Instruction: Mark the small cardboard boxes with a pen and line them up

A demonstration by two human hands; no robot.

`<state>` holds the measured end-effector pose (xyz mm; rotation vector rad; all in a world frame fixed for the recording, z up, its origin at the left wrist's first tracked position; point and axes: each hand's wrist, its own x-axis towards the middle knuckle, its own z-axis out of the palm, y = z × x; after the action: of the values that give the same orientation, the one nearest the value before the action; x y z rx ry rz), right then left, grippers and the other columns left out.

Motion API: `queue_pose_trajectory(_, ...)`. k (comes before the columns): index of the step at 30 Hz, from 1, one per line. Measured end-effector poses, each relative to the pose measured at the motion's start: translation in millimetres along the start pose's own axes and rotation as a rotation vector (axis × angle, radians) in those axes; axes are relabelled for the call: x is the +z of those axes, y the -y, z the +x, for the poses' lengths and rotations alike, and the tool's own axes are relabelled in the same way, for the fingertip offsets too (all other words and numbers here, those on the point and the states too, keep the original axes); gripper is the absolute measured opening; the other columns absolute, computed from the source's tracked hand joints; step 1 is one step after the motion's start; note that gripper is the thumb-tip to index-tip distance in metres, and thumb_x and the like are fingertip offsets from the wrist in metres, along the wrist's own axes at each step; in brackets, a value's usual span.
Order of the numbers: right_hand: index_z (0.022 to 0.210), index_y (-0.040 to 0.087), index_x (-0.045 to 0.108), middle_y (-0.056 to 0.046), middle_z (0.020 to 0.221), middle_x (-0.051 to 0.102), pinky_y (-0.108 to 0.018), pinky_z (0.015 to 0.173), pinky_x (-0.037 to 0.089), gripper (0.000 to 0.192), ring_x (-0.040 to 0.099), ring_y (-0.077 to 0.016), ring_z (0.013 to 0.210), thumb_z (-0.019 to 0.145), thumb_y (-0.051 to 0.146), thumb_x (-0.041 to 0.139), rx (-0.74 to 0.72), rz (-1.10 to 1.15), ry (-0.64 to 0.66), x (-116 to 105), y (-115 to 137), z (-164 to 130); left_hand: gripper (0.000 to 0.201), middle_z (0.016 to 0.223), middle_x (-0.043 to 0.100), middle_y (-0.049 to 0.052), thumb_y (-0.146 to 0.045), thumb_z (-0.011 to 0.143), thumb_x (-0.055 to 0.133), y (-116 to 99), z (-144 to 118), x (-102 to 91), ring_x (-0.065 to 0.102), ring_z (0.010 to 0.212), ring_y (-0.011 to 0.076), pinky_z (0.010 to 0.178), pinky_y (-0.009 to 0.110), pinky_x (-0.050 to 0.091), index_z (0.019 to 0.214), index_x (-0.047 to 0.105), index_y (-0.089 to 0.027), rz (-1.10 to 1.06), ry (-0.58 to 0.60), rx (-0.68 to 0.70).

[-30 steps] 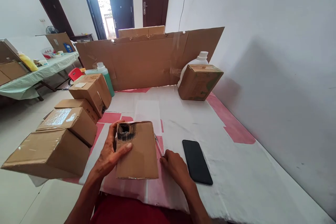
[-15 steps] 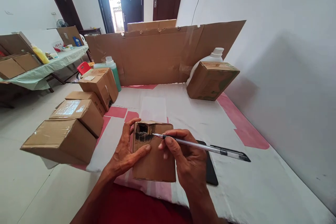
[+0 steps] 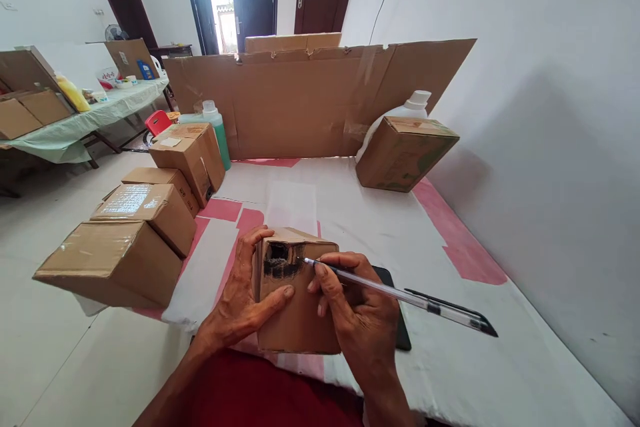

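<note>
Since a sec ago, right hand point(image 3: 357, 320) has picked up pen point(image 3: 400, 293) w/ tip now at black scribble on small box point(image 3: 297, 300), left hand point(image 3: 240, 300) gripping box, so marking's underway.

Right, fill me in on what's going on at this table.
A person sits at a table covered in white and pink paper. The left hand steadies a small cardboard box by its side. The right hand holds a pen with its tip at a black scribbled patch on the box. A black phone lies mostly hidden behind that hand. More cardboard boxes are stacked to the left.
</note>
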<state>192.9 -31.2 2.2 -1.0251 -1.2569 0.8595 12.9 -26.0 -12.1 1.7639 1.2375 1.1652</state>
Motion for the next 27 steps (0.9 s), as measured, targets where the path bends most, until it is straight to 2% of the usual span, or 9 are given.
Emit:
queue_pose_trajectory(3, 0.098, 0.022, 0.065, 0.005, 0.066, 0.066, -0.017, 0.041, 0.049, 0.011, 0.055, -0.0073, 0.042, 0.097, 0.033, 0.069, 0.000, 0.062, -0.058, 3.4, 3.4, -1.1, 0.073, 0.155, 0.042, 0.009, -0.029, 0.086, 0.074, 0.0, 0.1, 0.6, 0.043, 0.145, 0.0318, 0.123, 0.052, 0.036, 0.149, 0.036, -0.032, 0.008, 0.002, -0.007)
queue_pose_trajectory(7, 0.097, 0.023, 0.061, -0.005, 0.109, 0.071, -0.019, 0.041, 0.048, 0.016, 0.070, -0.0119, 0.064, 0.098, 0.038, 0.066, -0.026, 0.271, -0.230, -10.9, 11.0, 10.1, 0.071, 0.151, 0.047, 0.009, -0.038, 0.088, 0.074, 3.0, 0.6, -3.2, 0.053, 0.136, 0.0308, 0.116, 0.048, 0.045, 0.148, 0.037, -0.033, -0.013, -0.013, -0.046)
queue_pose_trajectory(9, 0.096, 0.023, 0.054, -0.005, 0.110, 0.070, -0.019, 0.038, 0.041, 0.021, 0.067, -0.0109, 0.060, 0.100, 0.042, 0.062, -0.021, 0.213, -0.322, -28.4, 4.0, 21.7, 0.073, 0.145, 0.053, 0.009, -0.045, 0.087, 0.074, 5.7, 1.4, -6.9, 0.059, 0.129, 0.0306, 0.109, 0.046, 0.050, 0.149, 0.037, -0.033, -0.024, -0.032, -0.092)
queue_pose_trajectory(10, 0.094, 0.023, 0.052, -0.004, 0.102, 0.071, -0.020, 0.039, 0.039, 0.023, 0.063, -0.0099, 0.055, 0.101, 0.044, 0.058, 0.014, 0.074, -0.324, -38.4, -4.2, 27.1, 0.074, 0.141, 0.056, 0.009, -0.048, 0.087, 0.073, 7.0, 2.1, -8.5, 0.060, 0.126, 0.0305, 0.105, 0.045, 0.053, 0.150, 0.037, -0.033, -0.024, -0.041, -0.112)
queue_pose_trajectory(13, 0.086, 0.024, 0.049, 0.001, 0.080, 0.067, -0.024, 0.053, 0.045, 0.025, 0.060, -0.0123, 0.056, 0.104, 0.042, 0.050, 0.235, -0.556, -0.119, -62.2, -44.2, 34.1, 0.076, 0.138, 0.058, 0.008, -0.054, 0.085, 0.074, 8.9, 4.3, -10.1, 0.062, 0.122, 0.0310, 0.099, 0.044, 0.056, 0.150, 0.039, -0.034, -0.004, -0.056, -0.137)
queue_pose_trajectory(14, 0.083, 0.024, 0.050, 0.001, 0.076, 0.068, -0.026, 0.059, 0.046, 0.023, 0.063, -0.0150, 0.062, 0.101, 0.037, 0.056, 0.296, -0.677, -0.053, -65.3, -60.1, 32.5, 0.076, 0.139, 0.058, 0.008, -0.055, 0.084, 0.074, 8.4, 4.8, -9.5, 0.062, 0.122, 0.0314, 0.100, 0.045, 0.055, 0.149, 0.040, -0.034, 0.006, -0.057, -0.131)
queue_pose_trajectory(19, 0.090, 0.020, 0.060, -0.011, 0.093, 0.076, -0.030, 0.071, 0.044, 0.007, 0.073, -0.0253, 0.088, 0.095, 0.016, 0.064, 0.473, -0.932, 0.126, -45.6, -119.4, 8.7, 0.075, 0.143, 0.054, 0.009, -0.058, 0.084, 0.073, -0.2, 5.1, -4.5, 0.058, 0.128, 0.0333, 0.107, 0.049, 0.051, 0.148, 0.042, -0.034, 0.015, -0.045, -0.122)
queue_pose_trajectory(23, 0.106, 0.018, 0.063, -0.015, 0.111, 0.074, -0.031, 0.075, 0.044, 0.008, 0.073, -0.0269, 0.098, 0.099, 0.018, 0.058, 0.533, -1.043, 0.221, -30.3, -125.9, -4.1, 0.076, 0.145, 0.053, 0.008, -0.062, 0.083, 0.072, -6.9, 5.8, -2.9, 0.058, 0.130, 0.0330, 0.108, 0.049, 0.050, 0.147, 0.042, -0.034, 0.018, -0.071, -0.160)
queue_pose_trajectory(27, 0.107, 0.022, 0.064, -0.008, 0.114, 0.072, -0.030, 0.078, 0.045, 0.019, 0.071, -0.0245, 0.099, 0.101, 0.039, 0.061, 0.518, -1.108, 0.255, -44.7, -109.1, -7.2, 0.076, 0.145, 0.054, 0.008, -0.062, 0.083, 0.072, -9.9, 5.0, -2.5, 0.057, 0.130, 0.0330, 0.108, 0.049, 0.050, 0.147, 0.041, -0.034, 0.000, -0.064, -0.192)
